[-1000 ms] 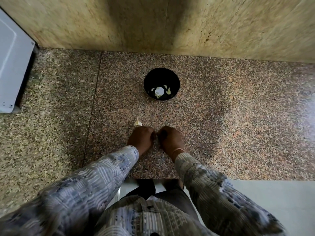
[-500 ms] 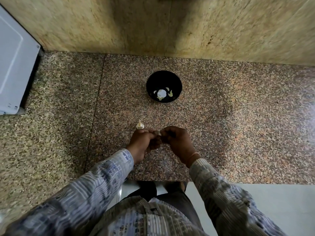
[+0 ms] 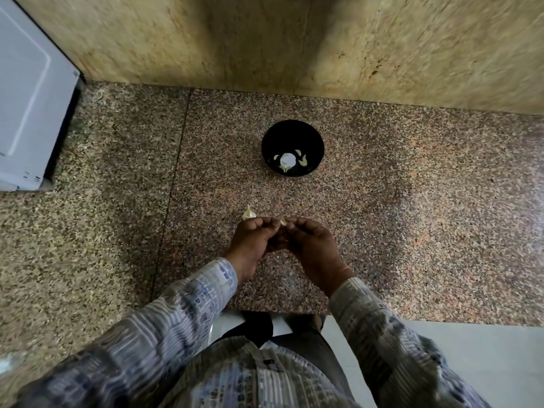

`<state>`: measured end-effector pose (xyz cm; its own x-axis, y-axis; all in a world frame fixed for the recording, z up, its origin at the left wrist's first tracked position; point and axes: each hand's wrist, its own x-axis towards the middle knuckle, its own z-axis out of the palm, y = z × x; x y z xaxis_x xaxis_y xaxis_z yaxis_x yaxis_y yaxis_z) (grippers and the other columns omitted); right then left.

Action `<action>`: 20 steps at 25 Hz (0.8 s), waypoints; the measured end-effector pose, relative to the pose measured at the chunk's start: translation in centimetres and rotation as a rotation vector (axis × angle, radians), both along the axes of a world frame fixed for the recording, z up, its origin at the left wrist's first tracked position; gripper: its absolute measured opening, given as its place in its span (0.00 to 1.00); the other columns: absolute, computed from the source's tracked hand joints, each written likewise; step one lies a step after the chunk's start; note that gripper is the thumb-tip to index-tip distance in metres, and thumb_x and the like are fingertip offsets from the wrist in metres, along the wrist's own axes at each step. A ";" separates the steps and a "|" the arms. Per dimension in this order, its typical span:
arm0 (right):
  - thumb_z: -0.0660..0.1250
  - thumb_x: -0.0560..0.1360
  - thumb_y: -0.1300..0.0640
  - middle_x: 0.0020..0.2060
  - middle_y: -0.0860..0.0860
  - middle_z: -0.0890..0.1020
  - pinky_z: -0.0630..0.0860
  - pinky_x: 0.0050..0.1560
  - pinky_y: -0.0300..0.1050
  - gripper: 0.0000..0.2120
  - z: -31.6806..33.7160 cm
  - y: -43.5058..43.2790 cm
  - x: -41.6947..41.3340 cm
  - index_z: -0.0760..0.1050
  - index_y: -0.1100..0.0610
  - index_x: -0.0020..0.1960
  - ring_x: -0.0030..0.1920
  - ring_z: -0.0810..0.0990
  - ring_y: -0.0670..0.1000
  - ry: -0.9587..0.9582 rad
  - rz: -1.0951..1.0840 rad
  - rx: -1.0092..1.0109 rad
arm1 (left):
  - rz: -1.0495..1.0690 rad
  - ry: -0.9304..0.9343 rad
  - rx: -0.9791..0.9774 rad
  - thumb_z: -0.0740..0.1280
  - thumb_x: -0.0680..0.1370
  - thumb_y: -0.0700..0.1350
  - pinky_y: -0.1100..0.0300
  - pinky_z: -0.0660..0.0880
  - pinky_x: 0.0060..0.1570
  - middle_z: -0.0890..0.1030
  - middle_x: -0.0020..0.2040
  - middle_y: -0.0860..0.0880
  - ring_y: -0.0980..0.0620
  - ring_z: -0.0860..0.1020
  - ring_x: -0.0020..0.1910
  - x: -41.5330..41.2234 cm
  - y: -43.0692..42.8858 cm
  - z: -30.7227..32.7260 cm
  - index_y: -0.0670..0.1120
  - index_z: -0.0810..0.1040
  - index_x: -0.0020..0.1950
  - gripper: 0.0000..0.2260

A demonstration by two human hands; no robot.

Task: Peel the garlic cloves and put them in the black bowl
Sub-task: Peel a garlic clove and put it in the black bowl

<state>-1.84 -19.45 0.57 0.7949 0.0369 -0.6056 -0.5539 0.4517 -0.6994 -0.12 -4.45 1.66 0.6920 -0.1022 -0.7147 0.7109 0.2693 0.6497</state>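
Near the front edge of the worktop [image 3: 412, 231], the left hand [image 3: 253, 240] and right hand [image 3: 312, 245] meet, each grip pinching one garlic clove [image 3: 283, 222] between the fingertips. A garlic piece [image 3: 248, 214] lies just beside the left fingers. The black bowl [image 3: 291, 129] sits toward the back edge and holds peeled cloves [image 3: 303, 160].

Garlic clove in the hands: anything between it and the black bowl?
Nothing visible. Bare counter lies between the clove, pinched by the left hand and right hand, and the black bowl; another garlic piece sits left of that path.
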 end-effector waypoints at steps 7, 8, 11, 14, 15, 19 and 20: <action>0.60 0.83 0.68 0.42 0.52 0.83 0.82 0.42 0.44 0.10 0.5 1.4 0.0 0.78 0.59 0.51 0.43 0.83 0.49 0.171 -0.154 0.285 | -0.201 -0.372 0.475 0.76 0.77 0.44 0.55 0.83 0.48 0.87 0.42 0.53 0.54 0.86 0.45 -0.4 0.1 -1.0 0.49 0.87 0.47 0.00; 0.59 0.83 0.68 0.41 0.52 0.83 0.82 0.43 0.43 0.10 0.5 1.5 0.0 0.78 0.59 0.50 0.42 0.83 0.49 0.189 -0.159 0.296 | -0.194 -0.385 0.512 0.76 0.76 0.44 0.57 0.83 0.49 0.87 0.42 0.54 0.57 0.85 0.44 -0.4 0.1 -0.8 0.49 0.87 0.47 0.01; 0.59 0.83 0.67 0.43 0.52 0.82 0.79 0.48 0.43 0.10 0.5 1.1 -0.2 0.78 0.58 0.49 0.44 0.82 0.49 0.210 -0.101 0.309 | -0.211 -0.442 0.605 0.78 0.74 0.42 0.62 0.82 0.47 0.86 0.43 0.56 0.60 0.84 0.43 -0.4 0.5 -0.7 0.51 0.87 0.51 0.08; 0.59 0.83 0.67 0.42 0.53 0.83 0.78 0.49 0.45 0.11 0.4 0.5 -0.3 0.78 0.58 0.47 0.43 0.82 0.50 0.220 -0.027 0.242 | -0.357 -0.648 0.738 0.78 0.73 0.41 0.64 0.81 0.48 0.86 0.47 0.57 0.61 0.83 0.45 -0.3 1.0 -0.6 0.52 0.87 0.52 0.10; 0.59 0.83 0.67 0.42 0.54 0.83 0.78 0.49 0.45 0.11 0.4 0.3 -0.2 0.78 0.59 0.48 0.43 0.82 0.50 0.216 -0.008 0.201 | -0.396 -0.698 0.768 0.78 0.74 0.42 0.64 0.81 0.49 0.86 0.48 0.57 0.61 0.83 0.46 -0.3 1.1 -0.8 0.51 0.88 0.51 0.08; 0.61 0.82 0.68 0.45 0.56 0.83 0.82 0.44 0.43 0.07 0.5 0.0 -0.1 0.77 0.63 0.55 0.41 0.83 0.50 0.149 0.039 0.083 | -0.379 -0.557 0.697 0.76 0.77 0.45 0.63 0.82 0.49 0.88 0.47 0.55 0.62 0.85 0.44 0.0 0.9 -1.0 0.48 0.88 0.51 0.04; 0.61 0.82 0.68 0.44 0.56 0.83 0.82 0.43 0.42 0.06 0.6 0.0 -0.1 0.77 0.63 0.53 0.41 0.83 0.50 0.130 0.028 0.086 | -0.360 -0.504 0.649 0.75 0.78 0.45 0.63 0.82 0.47 0.88 0.46 0.54 0.61 0.85 0.43 0.1 0.8 -1.1 0.48 0.88 0.50 0.04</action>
